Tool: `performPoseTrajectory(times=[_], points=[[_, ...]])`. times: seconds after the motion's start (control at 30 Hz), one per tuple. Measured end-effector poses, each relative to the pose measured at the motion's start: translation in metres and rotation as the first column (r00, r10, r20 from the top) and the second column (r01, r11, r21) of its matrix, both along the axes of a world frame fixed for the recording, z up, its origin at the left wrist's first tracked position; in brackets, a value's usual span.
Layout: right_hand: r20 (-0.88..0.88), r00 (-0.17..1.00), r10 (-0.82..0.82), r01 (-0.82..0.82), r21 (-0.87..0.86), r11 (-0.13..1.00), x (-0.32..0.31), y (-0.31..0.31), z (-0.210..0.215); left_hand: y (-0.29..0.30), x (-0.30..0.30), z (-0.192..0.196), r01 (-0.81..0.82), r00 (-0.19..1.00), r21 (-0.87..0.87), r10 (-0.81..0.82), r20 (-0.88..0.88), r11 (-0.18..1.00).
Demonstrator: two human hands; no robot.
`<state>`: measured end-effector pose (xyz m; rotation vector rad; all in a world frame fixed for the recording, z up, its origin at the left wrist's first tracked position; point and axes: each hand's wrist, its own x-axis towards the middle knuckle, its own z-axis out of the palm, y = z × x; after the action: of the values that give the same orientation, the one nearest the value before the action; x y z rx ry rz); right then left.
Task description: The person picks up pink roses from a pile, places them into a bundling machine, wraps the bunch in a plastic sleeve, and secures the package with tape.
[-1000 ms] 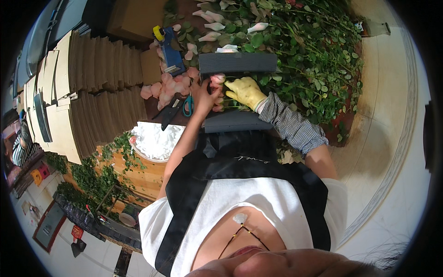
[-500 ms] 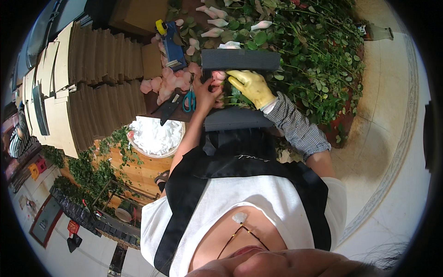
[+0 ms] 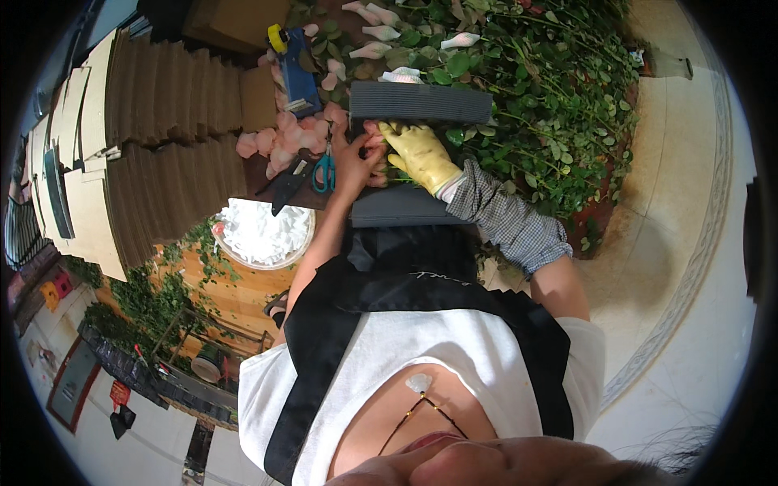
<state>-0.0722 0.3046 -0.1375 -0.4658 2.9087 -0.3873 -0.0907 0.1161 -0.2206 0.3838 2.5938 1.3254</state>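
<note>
Pink roses (image 3: 374,135) lie between two upturned ends of a dark grey ribbed wrapping sheet (image 3: 421,102). My bare left hand (image 3: 352,159) comes in from their left, its fingers bent around a rose head. From the right, my right hand (image 3: 421,154), in a yellow rubber glove, reaches over the stems. Its fingers are stretched out against the rose heads, with the thumb apart. The stems under the glove are mostly hidden. Teal-handled scissors (image 3: 323,172) and a black knife-like tool (image 3: 288,190) lie beside my left wrist.
Loose pink petals (image 3: 288,139) pile up left of the roses. A blue tape dispenser (image 3: 298,81) stands behind them. Leafy rose stems (image 3: 559,105) cover the table's right side. Stacked cardboard (image 3: 174,97) rises at left, above a basket of white pieces (image 3: 263,235).
My gloved right hand has shifted slightly left and its fingertips now lie over the rose heads. My left hand stays at the rose. The whole view has shifted a little.
</note>
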Motion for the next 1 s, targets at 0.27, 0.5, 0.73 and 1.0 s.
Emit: performPoseTrajectory(times=[0.27,0.5,0.73,1.0], points=[[0.031,0.999,-0.016,0.015,0.018,1.0,0.004,-0.003,0.007,-0.083,-0.031,0.064,-0.294,0.912,0.232,0.2,0.358,0.927],[-0.022,0.999,0.048,-0.045,0.133,0.99,0.0,-0.001,-0.01,0.012,-0.001,0.129,0.582,0.812,-0.352,-0.506,0.29,0.733],[-0.088,0.996,0.032,-0.022,0.113,0.993,-0.001,0.007,-0.021,0.063,0.052,0.083,0.199,0.98,-0.482,-0.177,0.09,0.854],[-0.069,0.99,0.122,-0.14,-0.589,0.796,0.0,0.023,0.073,0.042,0.038,0.085,0.365,0.93,-0.521,-0.33,0.162,0.772]])
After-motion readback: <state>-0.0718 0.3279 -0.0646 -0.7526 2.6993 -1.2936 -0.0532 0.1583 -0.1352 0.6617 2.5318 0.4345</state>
